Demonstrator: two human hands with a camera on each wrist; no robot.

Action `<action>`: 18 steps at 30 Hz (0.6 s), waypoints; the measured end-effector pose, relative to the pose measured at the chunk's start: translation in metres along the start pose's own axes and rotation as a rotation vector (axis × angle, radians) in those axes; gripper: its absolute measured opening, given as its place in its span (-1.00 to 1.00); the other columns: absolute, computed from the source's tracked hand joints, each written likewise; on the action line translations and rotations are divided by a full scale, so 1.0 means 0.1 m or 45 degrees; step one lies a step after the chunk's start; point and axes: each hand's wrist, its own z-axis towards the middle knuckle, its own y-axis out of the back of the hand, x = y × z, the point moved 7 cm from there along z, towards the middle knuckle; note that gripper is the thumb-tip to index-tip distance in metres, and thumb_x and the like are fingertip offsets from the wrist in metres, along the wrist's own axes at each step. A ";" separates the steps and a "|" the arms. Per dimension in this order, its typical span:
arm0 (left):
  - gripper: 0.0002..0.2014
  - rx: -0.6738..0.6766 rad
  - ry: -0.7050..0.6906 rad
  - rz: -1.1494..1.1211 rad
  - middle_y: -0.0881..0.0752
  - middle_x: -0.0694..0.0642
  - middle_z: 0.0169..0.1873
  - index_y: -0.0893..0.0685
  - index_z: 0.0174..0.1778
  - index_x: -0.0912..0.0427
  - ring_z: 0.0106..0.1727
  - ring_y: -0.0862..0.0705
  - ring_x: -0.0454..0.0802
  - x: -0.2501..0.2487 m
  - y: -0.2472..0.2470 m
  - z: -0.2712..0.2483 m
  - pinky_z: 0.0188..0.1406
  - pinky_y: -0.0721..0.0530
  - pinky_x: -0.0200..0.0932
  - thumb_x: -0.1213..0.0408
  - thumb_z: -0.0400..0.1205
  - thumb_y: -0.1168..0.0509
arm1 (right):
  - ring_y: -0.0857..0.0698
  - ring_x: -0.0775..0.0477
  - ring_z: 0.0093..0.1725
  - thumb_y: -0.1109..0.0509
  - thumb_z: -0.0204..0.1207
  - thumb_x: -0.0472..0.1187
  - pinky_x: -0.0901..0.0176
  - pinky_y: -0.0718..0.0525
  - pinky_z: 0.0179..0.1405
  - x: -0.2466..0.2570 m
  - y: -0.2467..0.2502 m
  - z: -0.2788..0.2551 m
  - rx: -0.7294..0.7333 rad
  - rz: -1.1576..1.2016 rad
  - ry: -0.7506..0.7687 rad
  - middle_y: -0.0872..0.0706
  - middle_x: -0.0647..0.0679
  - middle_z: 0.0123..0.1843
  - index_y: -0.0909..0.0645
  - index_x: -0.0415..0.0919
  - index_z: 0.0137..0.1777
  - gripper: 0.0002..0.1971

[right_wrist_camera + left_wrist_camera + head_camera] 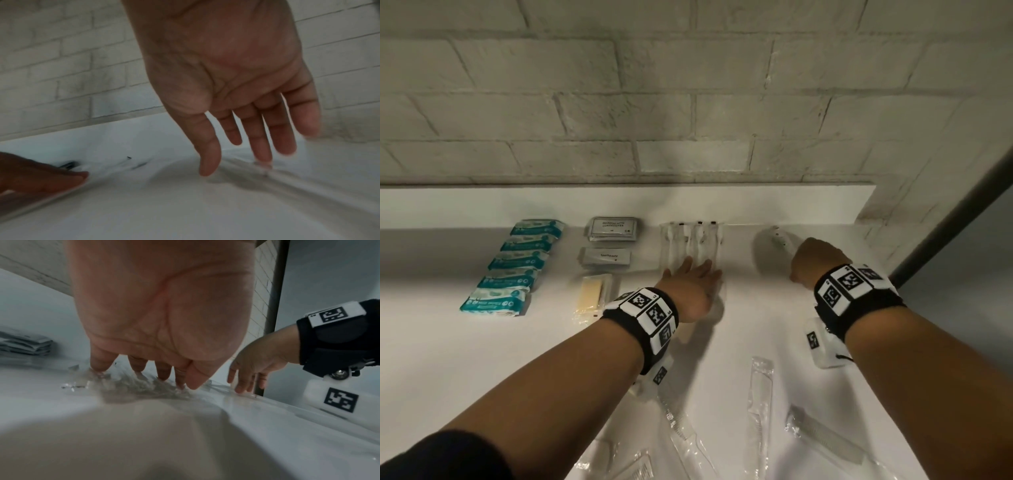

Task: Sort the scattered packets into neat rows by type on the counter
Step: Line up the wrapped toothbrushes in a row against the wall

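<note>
White brick backs a white counter (465, 359) where sorting is well along: from the head camera, teal wipe packets (513, 265) run in a column at left, beside them stacked shampoo sachets (613, 229), a toothpaste sachet (606, 257) and a pale soap bar packet (592, 294). Further right lies a row of clear toothbrush packets (690, 245), on whose near ends the left hand (690, 291) rests flat with fingers straight and slightly spread. The right hand (816, 258) reaches toward a lone clear packet (780, 238) near the back ledge, its fingers hidden from this angle. Several clear comb packets (760, 404) lie scattered at the near edge. From the left wrist camera, the left fingertips (162, 374) press down on crinkled clear film, fingers apart. From the right wrist camera, the right fingers (261, 139) hang straight and apart, the tips just touching blurred clear wrap, gripping nothing. The step in hand appears to be squaring the toothbrush row while fetching the stray packet; next, that packet likely needs pinching and sliding leftward to join the row, with the combs left to line up.
</note>
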 end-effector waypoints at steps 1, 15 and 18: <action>-0.44 0.001 -0.006 0.004 0.15 0.02 0.71 0.07 0.70 -0.03 0.70 0.20 0.24 0.00 0.00 0.00 0.58 0.00 0.44 0.12 0.77 0.09 | -0.65 -0.31 0.22 -0.39 0.51 -0.13 -0.06 -0.61 0.20 -0.03 -0.01 0.01 0.035 0.014 0.024 -0.70 -0.25 0.18 -0.58 -0.36 0.24 -0.62; -0.45 0.010 -0.008 -0.027 0.13 0.02 0.71 0.08 0.69 -0.05 0.70 0.21 0.23 0.04 -0.04 0.04 0.58 -0.01 0.44 0.07 0.77 0.11 | -0.66 -0.35 0.25 -0.16 0.63 -0.37 -0.06 -0.69 0.16 0.32 -0.04 -0.10 0.114 0.276 0.257 -0.64 -0.39 0.28 -0.54 -0.46 0.33 -0.68; -0.45 0.002 -0.012 -0.023 0.11 0.03 0.71 0.07 0.69 -0.04 0.70 0.20 0.24 0.04 -0.03 0.05 0.57 -0.03 0.45 0.07 0.77 0.11 | -0.62 -0.29 0.31 -0.13 0.65 -0.32 0.00 -0.58 0.24 0.39 0.00 -0.14 -0.003 0.121 0.349 -0.64 -0.29 0.33 -0.56 -0.36 0.35 -0.66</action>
